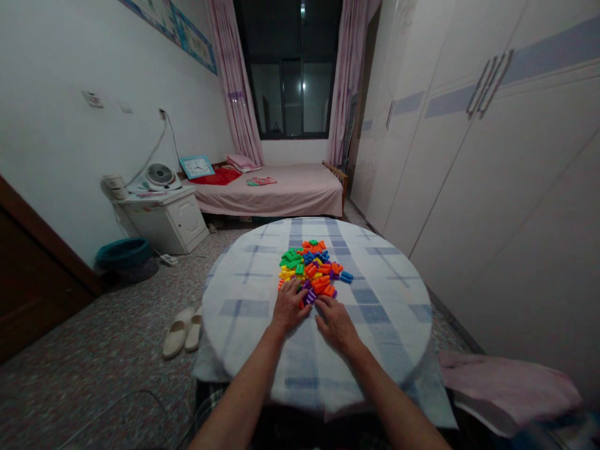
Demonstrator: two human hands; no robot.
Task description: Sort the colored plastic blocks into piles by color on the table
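Observation:
A heap of small plastic toy pieces lies in the middle of a round table [253,275]. Orange pieces [321,285] spread through it, with green pieces [291,257] at the far left and yellow pieces [286,273] below them. One blue piece [347,277] sticks out on the right. My left hand [287,307] rests with fingers apart over the heap's near left edge, beside purple pieces [309,295]. At the near right edge, my right hand [336,322] has its fingertips by the pieces, thumb held apart. Nothing shows gripped in either hand.
A blue-and-white checked cloth covers the table. Beyond it stands a bed [290,195]. To the left are a white cabinet [173,219] with a fan [160,175], a bin [125,256] and slippers [178,332]. A wardrobe [450,156] lines the right side.

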